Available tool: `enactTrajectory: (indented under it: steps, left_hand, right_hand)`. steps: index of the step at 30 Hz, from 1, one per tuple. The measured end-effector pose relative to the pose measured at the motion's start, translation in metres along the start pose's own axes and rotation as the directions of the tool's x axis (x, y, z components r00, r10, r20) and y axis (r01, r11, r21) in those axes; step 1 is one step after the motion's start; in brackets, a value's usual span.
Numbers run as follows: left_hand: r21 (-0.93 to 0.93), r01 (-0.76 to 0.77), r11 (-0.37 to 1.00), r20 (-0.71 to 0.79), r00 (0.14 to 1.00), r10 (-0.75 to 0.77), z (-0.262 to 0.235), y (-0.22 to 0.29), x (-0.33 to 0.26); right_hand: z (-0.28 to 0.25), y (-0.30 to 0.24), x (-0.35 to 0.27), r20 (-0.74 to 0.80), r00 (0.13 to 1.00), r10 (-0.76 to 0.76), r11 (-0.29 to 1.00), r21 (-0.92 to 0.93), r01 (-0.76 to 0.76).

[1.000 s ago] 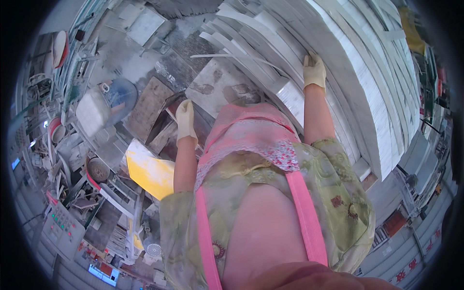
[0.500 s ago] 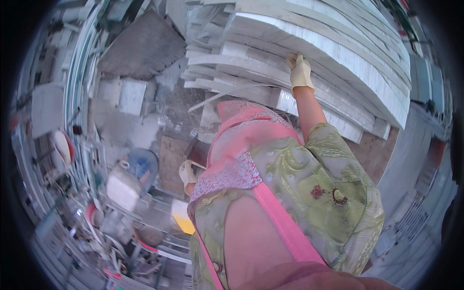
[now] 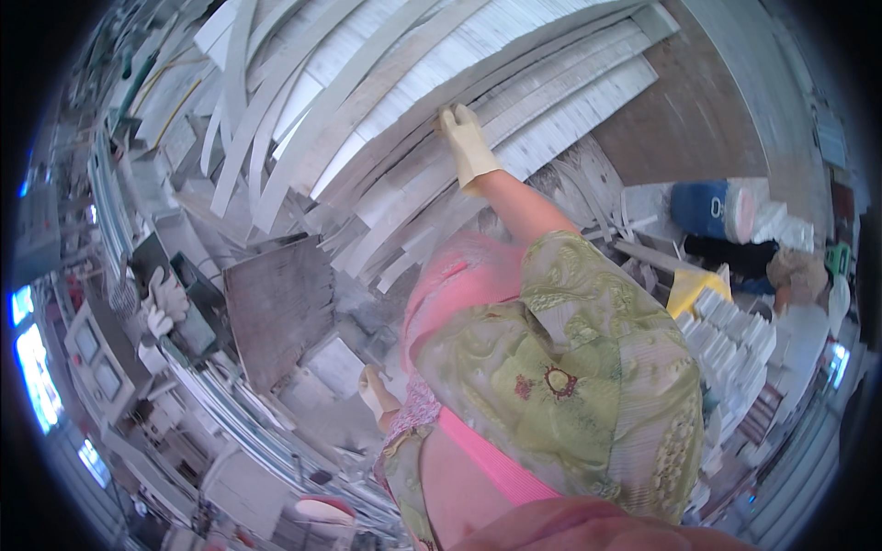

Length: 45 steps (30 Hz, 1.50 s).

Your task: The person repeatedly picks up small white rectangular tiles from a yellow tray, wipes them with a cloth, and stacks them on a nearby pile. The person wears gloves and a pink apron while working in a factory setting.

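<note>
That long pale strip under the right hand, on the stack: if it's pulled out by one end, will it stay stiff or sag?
Likely sags a little: the strip looks long and thin. It may drag, since the right hand presses it where neighbouring strips crowd close. Probably dusty, so the gloved fingers might slip.

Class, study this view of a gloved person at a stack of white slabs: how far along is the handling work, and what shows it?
Done: nothing looks lifted free; the white slabs lie packed in their stack. In hand: the right hand, gloved, presses on a slab edge, its grip unclear, while the left hand hangs low by the body, holding nothing visible. Left: apparently the whole stack, and loose white strips lying askew beside it.
</note>
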<state>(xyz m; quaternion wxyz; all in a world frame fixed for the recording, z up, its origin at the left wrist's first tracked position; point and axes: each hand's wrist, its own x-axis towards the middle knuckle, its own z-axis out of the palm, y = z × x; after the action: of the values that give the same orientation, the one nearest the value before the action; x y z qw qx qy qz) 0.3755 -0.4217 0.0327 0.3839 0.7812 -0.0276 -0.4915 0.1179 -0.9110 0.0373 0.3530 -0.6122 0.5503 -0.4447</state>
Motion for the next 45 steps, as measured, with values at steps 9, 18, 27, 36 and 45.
enactTrajectory:
  steps: [9, 18, 27, 36, 45]
  left_hand:
    - [0.257, -0.094, 0.962, -0.087, 0.989, 0.120, -0.009, 0.081, 0.051]
    - [0.295, -0.148, 0.944, -0.021, 0.987, 0.162, -0.024, 0.069, 0.059]
    - [0.135, -0.021, 0.991, -0.002, 1.000, 0.021, -0.057, -0.030, 0.072]
    - [0.117, 0.001, 0.993, -0.197, 0.980, 0.022, -0.046, -0.051, 0.044]
    - [0.132, -0.074, 0.989, -0.186, 0.978, 0.098, -0.059, -0.111, 0.063]
  right_hand:
    - [0.015, -0.020, 0.009, -0.115, 0.894, 0.434, 0.896, 0.154, -0.415]
    - [0.003, -0.008, -0.008, 0.193, 0.981, 0.030, 0.871, -0.486, 0.069]
    - [0.049, 0.029, -0.011, 0.010, 0.968, 0.250, 0.968, -0.028, -0.250]
    - [0.106, 0.069, -0.043, 0.194, 0.960, 0.201, 0.971, -0.166, -0.170]
    - [0.115, 0.056, -0.051, 0.339, 0.920, 0.196, 0.977, 0.009, -0.212]
